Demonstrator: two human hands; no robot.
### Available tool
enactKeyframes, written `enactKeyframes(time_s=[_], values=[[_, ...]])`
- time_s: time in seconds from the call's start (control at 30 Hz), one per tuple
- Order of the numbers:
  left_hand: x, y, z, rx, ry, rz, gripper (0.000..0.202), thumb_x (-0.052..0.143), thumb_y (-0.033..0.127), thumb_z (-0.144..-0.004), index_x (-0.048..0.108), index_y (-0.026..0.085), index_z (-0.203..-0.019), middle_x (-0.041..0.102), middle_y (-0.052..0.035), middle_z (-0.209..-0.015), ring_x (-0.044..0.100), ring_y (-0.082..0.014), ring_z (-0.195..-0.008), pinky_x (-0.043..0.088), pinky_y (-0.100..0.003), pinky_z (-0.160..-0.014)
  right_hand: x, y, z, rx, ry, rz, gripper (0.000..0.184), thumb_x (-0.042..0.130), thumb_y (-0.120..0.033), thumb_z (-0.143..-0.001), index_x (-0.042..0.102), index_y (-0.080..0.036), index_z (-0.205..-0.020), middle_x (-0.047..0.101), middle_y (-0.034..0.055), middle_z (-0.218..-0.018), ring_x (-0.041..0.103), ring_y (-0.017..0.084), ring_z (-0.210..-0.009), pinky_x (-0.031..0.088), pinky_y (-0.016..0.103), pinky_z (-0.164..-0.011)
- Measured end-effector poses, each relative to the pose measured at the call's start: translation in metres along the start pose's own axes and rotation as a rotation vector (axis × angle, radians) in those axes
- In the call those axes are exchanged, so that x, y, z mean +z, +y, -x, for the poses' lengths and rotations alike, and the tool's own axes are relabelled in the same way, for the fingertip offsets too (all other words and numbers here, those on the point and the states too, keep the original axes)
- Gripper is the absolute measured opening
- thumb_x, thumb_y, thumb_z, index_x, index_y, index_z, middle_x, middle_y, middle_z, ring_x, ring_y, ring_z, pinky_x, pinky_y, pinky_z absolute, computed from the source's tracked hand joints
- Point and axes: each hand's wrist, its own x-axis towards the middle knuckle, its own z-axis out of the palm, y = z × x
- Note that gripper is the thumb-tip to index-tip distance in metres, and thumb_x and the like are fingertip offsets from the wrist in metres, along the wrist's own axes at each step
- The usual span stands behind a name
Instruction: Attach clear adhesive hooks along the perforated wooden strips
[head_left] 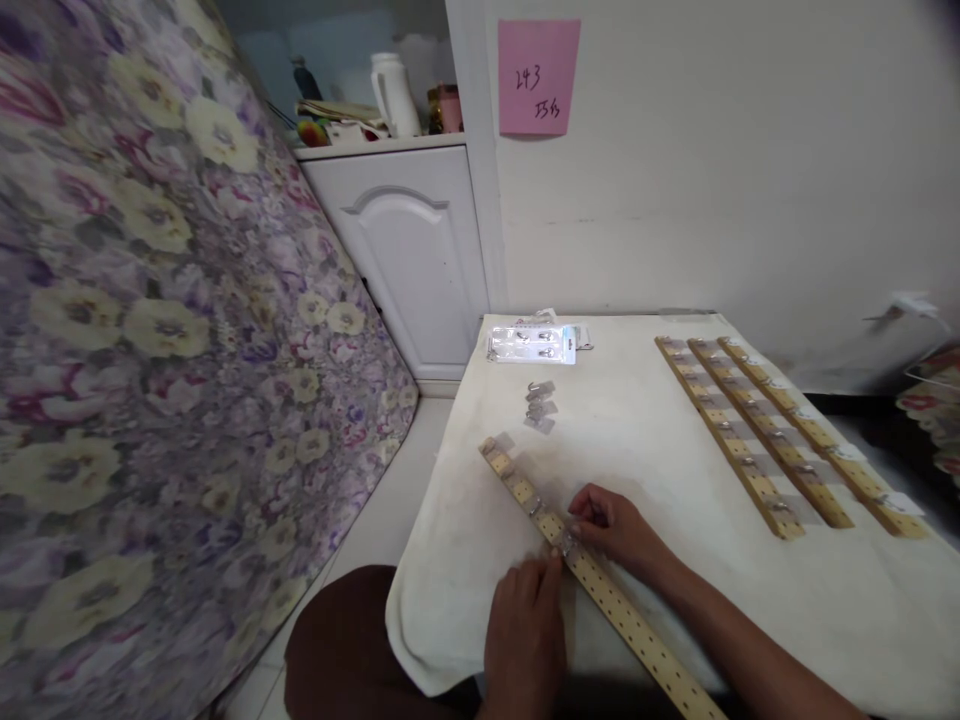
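Note:
A long wooden strip with rows of holes [517, 486] lies slantwise on the white table [645, 430], near its front left. My left hand [525, 630] rests on the strip's near side, fingers together. My right hand [611, 525] pinches a small metal hook [568, 545] against the strip's middle. Another hook [534, 507] sits on the strip a little further up.
A few loose metal hooks [540, 405] lie further back. A clear plastic pack of hooks [532, 343] sits at the table's far left edge. Three wooden strips with hooks [780, 435] lie side by side at the right. A flowered mattress [150, 330] leans at the left.

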Motion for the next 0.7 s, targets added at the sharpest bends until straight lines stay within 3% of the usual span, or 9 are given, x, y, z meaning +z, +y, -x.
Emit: enactKeyframes(time_s=[0.13, 0.3, 0.47, 0.57, 0.7], values=[[-0.003, 0.001, -0.001, -0.014, 0.003, -0.003, 0.051, 0.043, -0.001, -0.077, 0.050, 0.018, -0.124, 0.058, -0.0057, -0.092, 0.053, -0.0183, -0.084, 0.047, -0.031, -0.074, -0.001, -0.003, -0.001, 0.005, -0.022, -0.022, 0.016, 0.065, -0.020, -0.067, 0.057, -0.019, -0.081, 0.055, -0.0048, -0.064, 0.048, 0.009, -0.054, 0.037, 0.019, -0.049], [-0.004, 0.000, 0.001, -0.036, -0.013, 0.025, 0.057, 0.041, -0.002, -0.076, 0.047, 0.020, -0.128, 0.059, -0.0053, -0.096, 0.054, -0.0179, -0.088, 0.046, -0.030, -0.076, 0.000, -0.002, 0.002, 0.036, -0.032, -0.061, 0.017, 0.062, -0.033, -0.073, 0.057, -0.019, -0.080, 0.056, -0.0049, -0.066, 0.043, 0.006, -0.041, 0.033, 0.019, -0.037], [0.008, -0.007, 0.006, -0.021, 0.069, 0.027, 0.060, 0.042, -0.002, -0.073, 0.046, 0.021, -0.129, 0.059, -0.0071, -0.101, 0.054, -0.0190, -0.089, 0.047, -0.032, -0.077, -0.009, -0.001, -0.002, 0.023, 0.066, -0.071, 0.022, 0.057, -0.039, -0.077, 0.056, -0.019, -0.086, 0.056, -0.0048, -0.067, 0.045, 0.006, -0.038, 0.033, 0.019, -0.037], [0.017, -0.010, 0.010, 0.002, 0.162, 0.017, 0.055, 0.041, -0.001, -0.072, 0.051, 0.020, -0.122, 0.060, -0.0077, -0.099, 0.055, -0.0200, -0.088, 0.049, -0.034, -0.076, -0.022, -0.004, -0.022, -0.046, 0.181, 0.060, 0.021, 0.053, -0.039, -0.079, 0.058, -0.019, -0.084, 0.056, -0.0040, -0.065, 0.050, 0.008, -0.044, 0.038, 0.021, -0.044], [0.023, -0.012, 0.014, 0.005, 0.205, -0.020, 0.049, 0.043, 0.001, -0.073, 0.055, 0.022, -0.115, 0.061, -0.0076, -0.100, 0.056, -0.0211, -0.090, 0.050, -0.034, -0.077, -0.029, -0.012, -0.071, -0.092, 0.319, 0.306, 0.020, 0.052, -0.035, -0.079, 0.062, -0.018, -0.080, 0.059, -0.0017, -0.066, 0.054, 0.013, -0.059, 0.042, 0.025, -0.057]])
